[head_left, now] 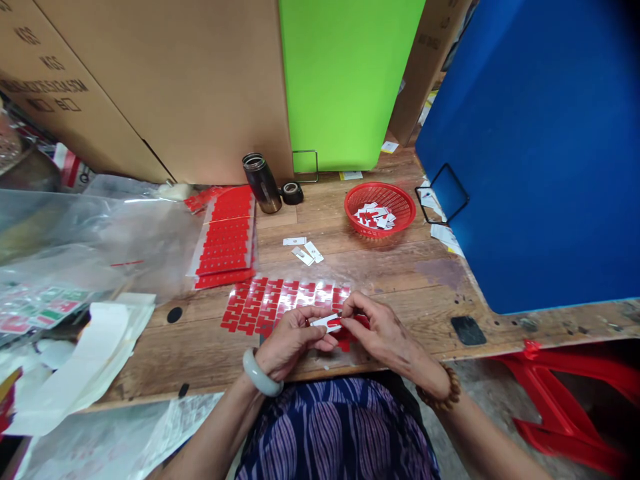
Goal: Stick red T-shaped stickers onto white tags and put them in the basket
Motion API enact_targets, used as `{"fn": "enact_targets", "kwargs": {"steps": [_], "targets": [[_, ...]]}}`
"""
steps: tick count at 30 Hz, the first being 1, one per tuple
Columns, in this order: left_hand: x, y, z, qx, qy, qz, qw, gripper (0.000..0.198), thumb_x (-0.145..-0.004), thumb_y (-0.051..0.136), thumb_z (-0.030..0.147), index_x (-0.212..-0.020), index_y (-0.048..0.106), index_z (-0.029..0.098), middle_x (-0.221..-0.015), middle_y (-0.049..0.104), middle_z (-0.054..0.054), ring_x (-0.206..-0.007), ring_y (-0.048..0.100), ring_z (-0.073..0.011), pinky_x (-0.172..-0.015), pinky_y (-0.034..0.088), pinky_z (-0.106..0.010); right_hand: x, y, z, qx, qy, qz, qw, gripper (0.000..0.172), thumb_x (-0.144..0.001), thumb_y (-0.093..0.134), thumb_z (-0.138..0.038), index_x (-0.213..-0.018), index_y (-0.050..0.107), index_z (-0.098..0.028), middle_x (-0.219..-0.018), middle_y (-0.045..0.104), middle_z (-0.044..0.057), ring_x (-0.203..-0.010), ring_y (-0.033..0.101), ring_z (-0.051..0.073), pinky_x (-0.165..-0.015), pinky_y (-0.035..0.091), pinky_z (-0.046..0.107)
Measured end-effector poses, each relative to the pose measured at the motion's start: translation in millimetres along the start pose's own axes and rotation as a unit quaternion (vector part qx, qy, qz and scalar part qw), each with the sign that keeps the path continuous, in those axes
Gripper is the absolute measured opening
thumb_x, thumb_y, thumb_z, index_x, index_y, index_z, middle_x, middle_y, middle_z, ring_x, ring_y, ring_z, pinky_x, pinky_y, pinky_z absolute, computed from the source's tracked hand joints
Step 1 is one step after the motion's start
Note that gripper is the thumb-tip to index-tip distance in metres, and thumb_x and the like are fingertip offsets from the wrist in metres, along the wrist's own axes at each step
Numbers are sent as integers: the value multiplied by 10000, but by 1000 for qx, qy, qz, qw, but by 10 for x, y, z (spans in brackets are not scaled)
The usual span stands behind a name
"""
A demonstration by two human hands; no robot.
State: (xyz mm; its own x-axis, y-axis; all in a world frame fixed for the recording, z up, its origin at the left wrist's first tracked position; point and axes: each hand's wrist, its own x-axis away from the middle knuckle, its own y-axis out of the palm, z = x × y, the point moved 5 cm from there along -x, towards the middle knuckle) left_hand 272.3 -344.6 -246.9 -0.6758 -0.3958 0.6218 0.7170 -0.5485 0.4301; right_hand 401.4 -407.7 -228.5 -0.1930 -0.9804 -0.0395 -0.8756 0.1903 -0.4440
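Observation:
My left hand (300, 332) pinches a small white card (325, 323) between thumb and fingers. My right hand (375, 333) has thumb and forefinger closed at the card's right end, on a red sticker (334, 323) that lies partly over the card. Under both hands is a clear sheet of red T-shaped stickers (273, 300), its right part hidden by them. Three white cards (303, 255) lie loose on the table beyond the sheet. Farther right, a red plastic basket (353, 223) holds several white cards with red stickers on them.
A stack of red sticker sheets (225, 233) lies left of a dark open flask (263, 183) and a roll of black tape (293, 193). Cardboard (200, 87), a green board (345, 80) and a blue board (545, 160) stand behind. Clear plastic (125, 233) covers the left side.

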Motion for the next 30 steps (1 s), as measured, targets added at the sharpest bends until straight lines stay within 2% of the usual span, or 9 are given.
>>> {"fn": "enact_targets", "kwargs": {"steps": [7,16,24,30], "targets": [[12,4,3,1,-3,2,1000,359,-669,694,86,-1001,559,62,-653,702,-91,-566,666,-126,-594,526,-191,10,20,43,0,11,-1,1000,121,-791,471,-83,-766,501,-198,-702,524,-31,-640,475,114,-592,345,224],[-31,0,-19,-31,21,20,999,426,-622,775,215,-972,587,62,-659,699,-78,-548,649,-118,-587,519,-204,19,28,4,-19,23,3,1000,122,-803,466,-87,-758,485,-199,-712,522,-30,-661,487,116,-610,358,224],[-56,-60,1,-98,92,70,988,398,-663,743,269,-980,595,81,-599,690,-57,-538,646,-133,-581,498,-216,66,78,2,-47,70,50,995,112,-788,485,-90,-751,519,-191,-750,539,-21,-699,502,125,-649,373,237],[-50,-57,0,-104,94,74,987,387,-674,734,283,-972,580,90,-603,695,-57,-532,646,-127,-576,494,-207,91,50,-51,-32,60,80,994,121,-786,490,-94,-714,504,-190,-775,521,-7,-735,496,136,-675,373,249]]}}
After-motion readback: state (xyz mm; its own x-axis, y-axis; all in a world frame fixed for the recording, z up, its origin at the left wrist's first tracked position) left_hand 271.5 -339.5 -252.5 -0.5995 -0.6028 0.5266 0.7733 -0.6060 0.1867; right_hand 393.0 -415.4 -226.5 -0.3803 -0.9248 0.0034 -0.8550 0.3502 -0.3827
